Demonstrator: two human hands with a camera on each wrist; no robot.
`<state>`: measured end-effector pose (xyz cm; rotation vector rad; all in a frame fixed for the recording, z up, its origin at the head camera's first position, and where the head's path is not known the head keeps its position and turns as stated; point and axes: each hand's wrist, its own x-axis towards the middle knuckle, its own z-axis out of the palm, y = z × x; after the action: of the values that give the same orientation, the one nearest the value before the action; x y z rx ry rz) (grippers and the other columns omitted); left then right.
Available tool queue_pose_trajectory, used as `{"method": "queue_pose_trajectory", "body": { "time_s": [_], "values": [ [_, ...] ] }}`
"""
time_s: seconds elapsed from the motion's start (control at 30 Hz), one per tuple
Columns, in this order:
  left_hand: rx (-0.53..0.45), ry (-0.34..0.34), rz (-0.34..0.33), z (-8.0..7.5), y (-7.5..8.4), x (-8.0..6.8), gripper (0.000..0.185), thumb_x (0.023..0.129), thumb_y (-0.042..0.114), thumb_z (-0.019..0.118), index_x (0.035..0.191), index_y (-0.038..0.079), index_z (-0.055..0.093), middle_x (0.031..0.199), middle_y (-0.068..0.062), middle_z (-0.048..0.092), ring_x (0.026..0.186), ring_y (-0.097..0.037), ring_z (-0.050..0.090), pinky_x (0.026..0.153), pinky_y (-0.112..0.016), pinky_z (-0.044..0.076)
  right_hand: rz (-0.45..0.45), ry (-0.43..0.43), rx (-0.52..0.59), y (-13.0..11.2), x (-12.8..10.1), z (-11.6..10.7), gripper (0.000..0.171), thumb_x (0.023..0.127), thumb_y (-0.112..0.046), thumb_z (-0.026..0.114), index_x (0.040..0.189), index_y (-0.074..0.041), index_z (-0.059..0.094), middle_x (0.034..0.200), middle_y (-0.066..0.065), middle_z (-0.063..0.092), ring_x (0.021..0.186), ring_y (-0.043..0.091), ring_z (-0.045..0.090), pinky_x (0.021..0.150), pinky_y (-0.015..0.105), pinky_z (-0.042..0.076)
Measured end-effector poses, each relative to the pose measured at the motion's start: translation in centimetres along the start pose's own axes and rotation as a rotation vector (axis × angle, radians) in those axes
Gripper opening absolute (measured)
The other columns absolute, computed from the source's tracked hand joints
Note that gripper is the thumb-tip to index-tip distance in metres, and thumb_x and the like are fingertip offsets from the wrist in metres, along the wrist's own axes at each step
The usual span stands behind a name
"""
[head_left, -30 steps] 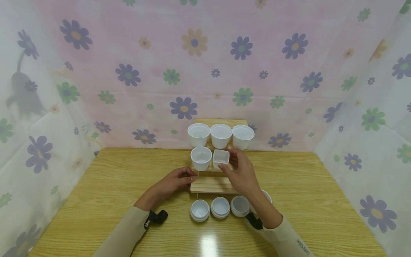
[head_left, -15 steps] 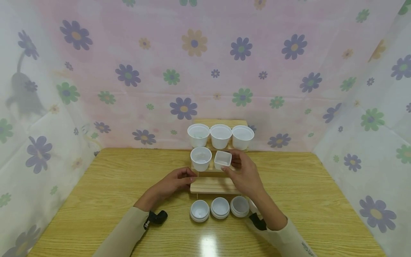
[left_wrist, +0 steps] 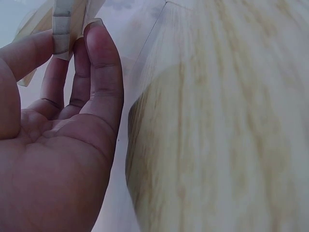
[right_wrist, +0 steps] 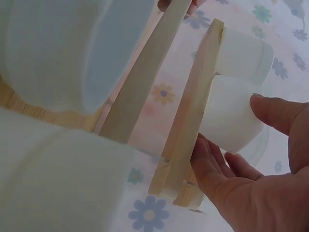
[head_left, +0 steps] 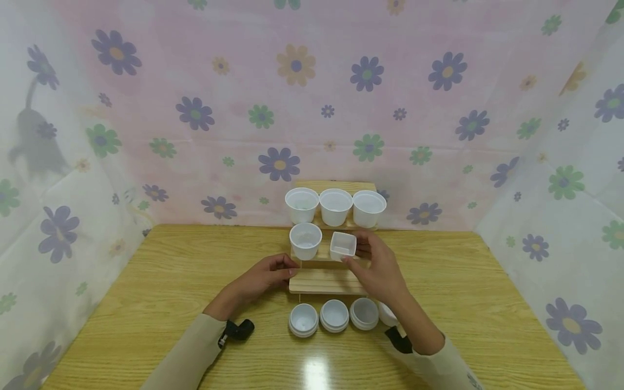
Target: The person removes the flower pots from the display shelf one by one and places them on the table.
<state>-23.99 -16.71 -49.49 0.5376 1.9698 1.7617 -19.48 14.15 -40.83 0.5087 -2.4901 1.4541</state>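
- The left hand (head_left: 265,279) pinches the left end of the front board (head_left: 322,281), likely so that the light wooden stand (head_left: 336,186) does not slide
- The right hand (head_left: 377,268) grips the square tub (head_left: 343,246), thumb on the near side and fingers round the far one, which leaves its mouth facing up and probably lets it be nudged without tipping
- That tub is at the second step, right of a round cup (head_left: 305,244), with a gap between them; in the right wrist view its base looks to be against the board
- Three larger cups (head_left: 335,208) stand side by side one step higher, perhaps so the front ones hide little of them
- Three small jars (head_left: 334,317) line the table (head_left: 195,244) before the stand, within easy reach; a white container (head_left: 387,314) beside them is partly hidden by the right forearm
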Motion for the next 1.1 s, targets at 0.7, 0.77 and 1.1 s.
{"method": "queue_pose_trajectory", "body": {
  "time_s": [0.7,0.77,1.1],
  "values": [
    [0.002,-0.001,0.007,-0.1,0.0,0.2,0.025,0.109,0.02,0.063,0.123,0.0,0.063,0.125,-0.011,0.063,0.111,-0.024,0.06,0.094,-0.037,0.057,-0.106,-0.01,-0.069,1.4,-3.0,-3.5,0.054,0.09,0.002,0.082,0.136,0.004,0.054,0.131,0.018,0.064,0.118,0.035,0.069,0.101,0.042,0.057],
    [0.0,-0.002,0.007,-0.1,0.0,0.2,0.024,0.109,0.021,0.063,0.122,0.001,0.064,0.125,-0.011,0.063,0.112,-0.024,0.06,0.094,-0.037,0.057,-0.111,-0.016,-0.066,1.6,-3.2,-3.8,0.055,0.088,0.004,0.083,0.135,0.005,0.054,0.132,0.018,0.063,0.118,0.035,0.069,0.101,0.041,0.057],
    [-0.004,-0.006,0.012,0.1,0.0,0.1,0.025,0.108,0.022,0.064,0.123,0.002,0.064,0.126,-0.01,0.063,0.11,-0.024,0.06,0.094,-0.038,0.057,-0.067,-0.048,-0.062,2.2,-4.0,-5.3,0.057,0.087,0.007,0.083,0.135,0.003,0.053,0.135,0.017,0.062,0.121,0.035,0.068,0.103,0.037,0.056]
  ]
}}
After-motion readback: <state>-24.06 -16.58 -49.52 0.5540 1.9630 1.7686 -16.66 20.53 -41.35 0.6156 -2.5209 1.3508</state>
